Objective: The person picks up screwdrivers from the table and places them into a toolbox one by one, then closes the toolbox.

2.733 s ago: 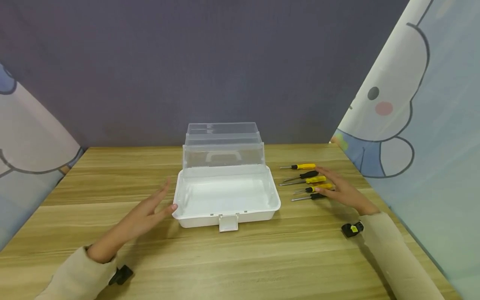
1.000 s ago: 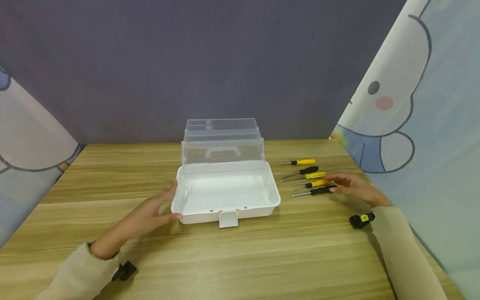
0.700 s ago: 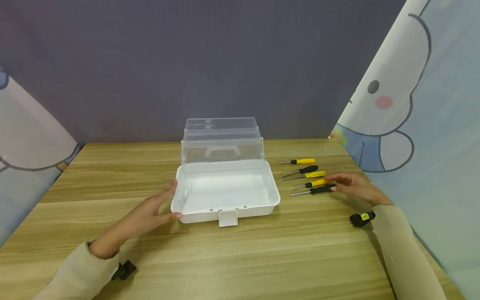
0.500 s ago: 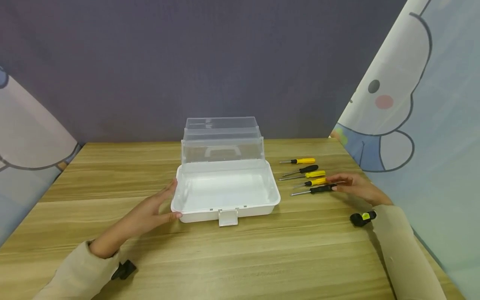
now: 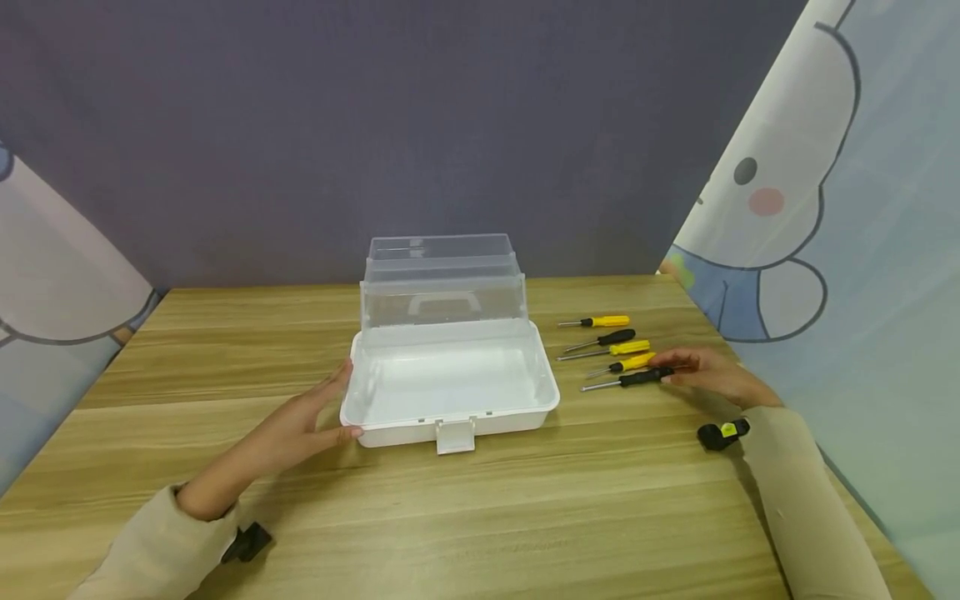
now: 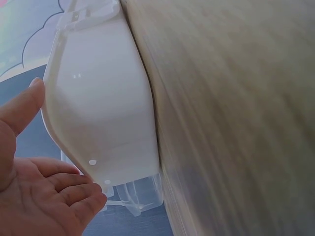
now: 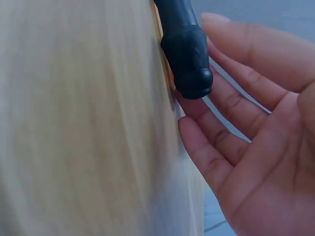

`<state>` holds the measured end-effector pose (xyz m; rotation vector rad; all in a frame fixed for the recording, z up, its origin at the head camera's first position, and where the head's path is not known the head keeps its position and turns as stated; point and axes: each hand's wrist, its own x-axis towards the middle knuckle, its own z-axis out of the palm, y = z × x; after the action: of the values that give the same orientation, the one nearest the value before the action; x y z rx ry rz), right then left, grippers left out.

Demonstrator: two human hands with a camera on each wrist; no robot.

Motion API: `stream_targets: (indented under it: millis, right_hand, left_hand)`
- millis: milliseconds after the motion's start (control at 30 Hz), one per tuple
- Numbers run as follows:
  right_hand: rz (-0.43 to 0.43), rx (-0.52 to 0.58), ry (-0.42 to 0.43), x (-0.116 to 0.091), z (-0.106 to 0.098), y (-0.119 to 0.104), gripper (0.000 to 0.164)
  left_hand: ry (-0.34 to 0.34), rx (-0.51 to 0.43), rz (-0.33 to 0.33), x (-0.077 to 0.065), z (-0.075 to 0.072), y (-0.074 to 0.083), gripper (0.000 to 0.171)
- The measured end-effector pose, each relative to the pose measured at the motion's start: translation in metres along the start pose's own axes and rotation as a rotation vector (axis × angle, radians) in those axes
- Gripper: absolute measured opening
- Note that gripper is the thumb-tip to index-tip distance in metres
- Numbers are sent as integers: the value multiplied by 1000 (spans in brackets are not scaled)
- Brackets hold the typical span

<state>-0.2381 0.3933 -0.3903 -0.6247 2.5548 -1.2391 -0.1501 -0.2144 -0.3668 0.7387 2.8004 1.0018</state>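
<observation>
A white plastic box [image 5: 510,423] stands mid-table, its clear stepped lid [image 5: 442,302] raised at the back. My left hand [image 5: 288,433] is spread at the box's left end, thumb at the front corner and straight fingers along the side. In the left wrist view the thumb tip meets the rim. To the right of the box, my right hand [image 5: 708,375] is at the handle ends of a black screwdriver [image 5: 637,377] and a yellow-handled screwdriver [image 5: 635,362]. In the right wrist view relaxed fingers lie behind the black handle [image 7: 187,59], the thumb beside it.
Farther back lie another yellow screwdriver [image 5: 628,347], a second black screwdriver [image 5: 617,337] and a third yellow one [image 5: 609,321], tips pointing left. A dark curtain [image 5: 450,125] closes off the table's back, and a printed cartoon sheet [image 5: 885,275] hangs at the right.
My left hand has come against the box's end. The right hand has drawn back to the right, from over the handles to their ends. The nearer yellow screwdriver's handle has turned slightly away from the black one.
</observation>
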Motion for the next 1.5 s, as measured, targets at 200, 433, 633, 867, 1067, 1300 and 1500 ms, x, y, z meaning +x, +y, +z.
stream_targets:
  millis: [200, 433, 633, 867, 1067, 1300, 1500]
  right_hand:
    - [29, -8, -10, 2, 1, 1, 37]
    - [15, -19, -13, 5, 2, 4, 36]
    - [27, 1, -15, 5, 1, 1, 36]
    - [113, -9, -8, 4, 1, 0, 37]
    - [116, -16, -16, 3, 2, 1, 38]
    - [123, -46, -19, 1, 3, 3, 38]
    - [108, -49, -54, 5, 3, 1, 40]
  left_hand:
    - [-7, -2, -13, 0, 0, -1, 91]
    - [-18, -11, -22, 2, 0, -1, 92]
    - [-9, -19, -10, 1, 0, 0, 90]
    - [-21, -63, -9, -2, -1, 3, 88]
    - [-21, -66, -4, -1, 1, 1, 89]
    - [-20, -52, -1, 2, 4, -1, 90]
    - [-8, -30, -13, 0, 3, -1, 90]
